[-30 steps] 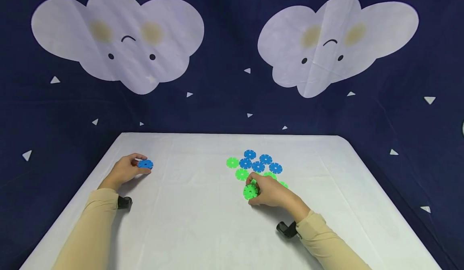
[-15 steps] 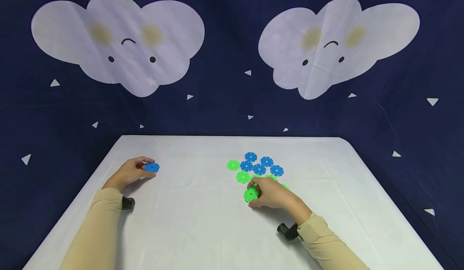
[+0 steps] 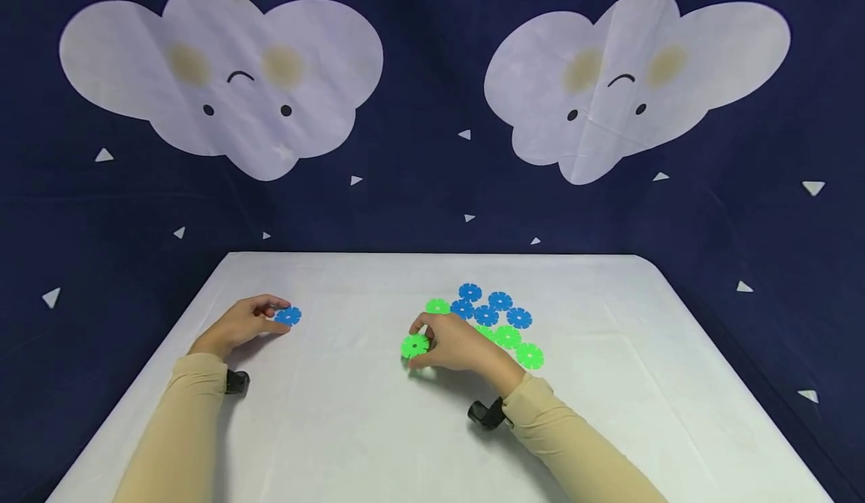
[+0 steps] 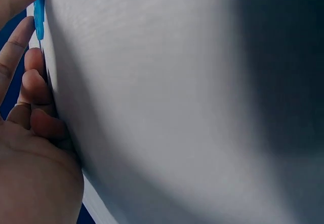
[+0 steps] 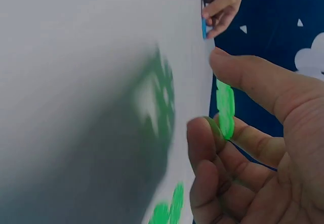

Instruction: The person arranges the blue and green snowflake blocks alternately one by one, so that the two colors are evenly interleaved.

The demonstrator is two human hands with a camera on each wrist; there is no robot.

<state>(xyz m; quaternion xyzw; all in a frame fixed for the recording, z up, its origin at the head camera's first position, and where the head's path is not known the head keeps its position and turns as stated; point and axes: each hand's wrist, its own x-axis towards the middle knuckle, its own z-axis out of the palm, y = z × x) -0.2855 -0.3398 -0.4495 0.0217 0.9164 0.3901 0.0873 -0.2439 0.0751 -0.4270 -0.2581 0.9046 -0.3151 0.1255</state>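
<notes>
My left hand (image 3: 239, 323) has its thumb and a fingertip at opposite edges of a blue notched building disc (image 3: 288, 316), which lies flat close to the tabletop. In the left wrist view only the thin edge of this disc (image 4: 39, 17) shows between thumb and finger. My right hand (image 3: 459, 345) pinches a green notched disc (image 3: 415, 346) between thumb and fingers, left of the loose discs. Seen edge-on in the right wrist view, the green piece (image 5: 226, 110) looks thick, and its shadow falls on the cloth beside it.
Several blue discs (image 3: 486, 315) lie loose right of the middle, with green discs (image 3: 530, 356) in front and one green disc (image 3: 437, 306) at their left. A white cloth covers the table (image 3: 351, 428). Behind it hangs a dark blue curtain (image 3: 432, 188) with clouds.
My right hand has moved left with the green disc, away from the loose discs. My left hand has shifted slightly right with the blue disc, which now looks flatter.
</notes>
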